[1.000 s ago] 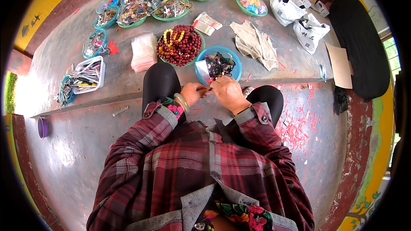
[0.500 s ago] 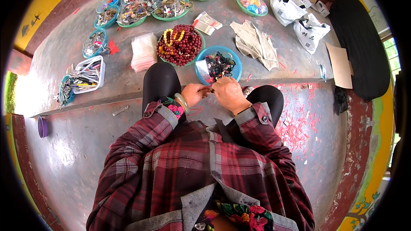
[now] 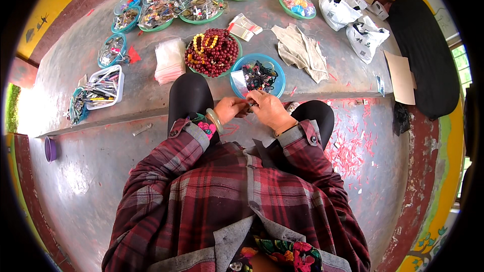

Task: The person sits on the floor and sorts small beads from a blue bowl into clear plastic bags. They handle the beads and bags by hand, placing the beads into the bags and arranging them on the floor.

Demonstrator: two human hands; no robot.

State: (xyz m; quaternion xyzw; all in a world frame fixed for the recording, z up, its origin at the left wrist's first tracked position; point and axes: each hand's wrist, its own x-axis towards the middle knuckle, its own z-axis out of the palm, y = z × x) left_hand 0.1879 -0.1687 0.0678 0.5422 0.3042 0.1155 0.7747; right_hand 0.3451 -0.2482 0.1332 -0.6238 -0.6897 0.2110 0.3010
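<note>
Grey concrete forms a raised ledge (image 3: pixel 151 95) that serves as the worktop, with a painted floor below it. Both hands meet at its near edge, just in front of a blue bowl (image 3: pixel 277 78) of dark trinkets. The left hand (image 3: pixel 231 108) and right hand (image 3: pixel 267 110) press their fingertips together on a small piece (image 3: pixel 249 104) between them, too tiny to identify. Just left of the blue bowl sits a dish of red beads (image 3: pixel 214 53); a stack of clear bags (image 3: pixel 170 60) lies further left, and a crumpled cloth (image 3: pixel 302 53) lies to the right. I judge that if either grip slackens, the piece could drop between the knees onto the littered floor and be hard to find.
</note>
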